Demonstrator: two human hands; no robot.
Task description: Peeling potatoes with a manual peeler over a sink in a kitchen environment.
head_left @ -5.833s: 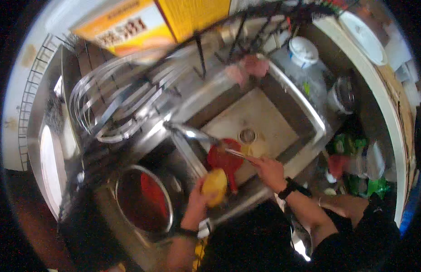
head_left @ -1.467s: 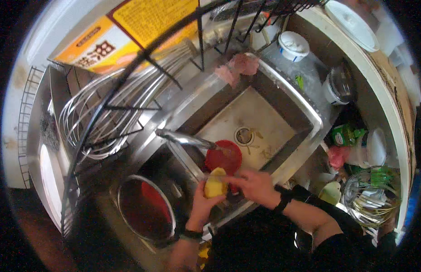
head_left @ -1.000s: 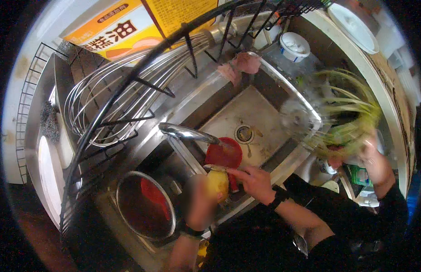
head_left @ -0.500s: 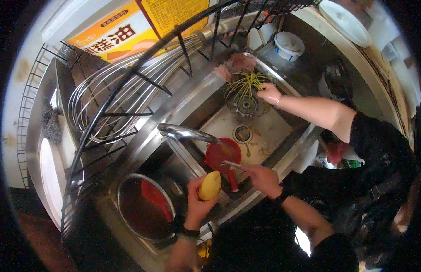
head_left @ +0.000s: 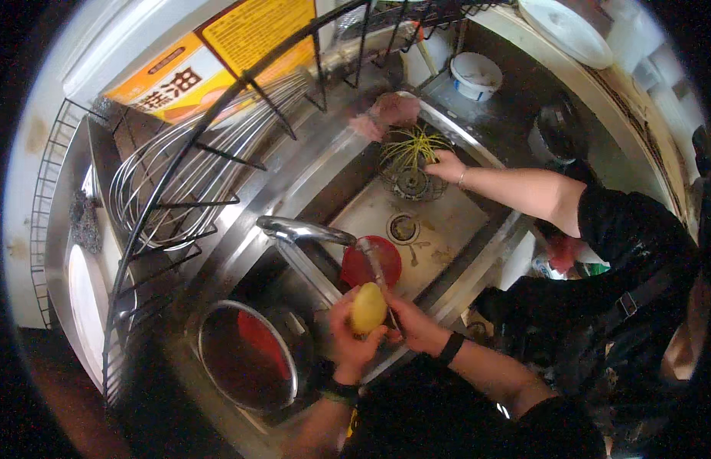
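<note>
A smooth, pale yellow potato (head_left: 368,309) sits in my left hand (head_left: 351,340), whose fingers curl around it over the near edge of the sink. My right hand (head_left: 418,324) is closed close beside the potato, on a thin metal tool (head_left: 394,324) that is blurred and mostly hidden by the fingers. Just beyond the potato, a red plastic scoop (head_left: 363,268) lies under the end of the chrome faucet (head_left: 309,229). A greyish streak runs from the faucet's end toward the potato; whether it is water or part of the tool, I cannot tell.
A co-worker's hand (head_left: 447,166) from the right holds a yellow-green wire whisk (head_left: 413,145) over the steel sink (head_left: 447,237). At left are a metal pot (head_left: 218,382) with a red item inside, a large whisk (head_left: 160,180) and a black wire rack (head_left: 195,157). A white tub (head_left: 476,80) stands behind.
My right hand has moved left and nearer, bringing the tool against the potato. My left hand has shifted slightly right, the potato now upright. The co-worker's whisk has dipped lower.
</note>
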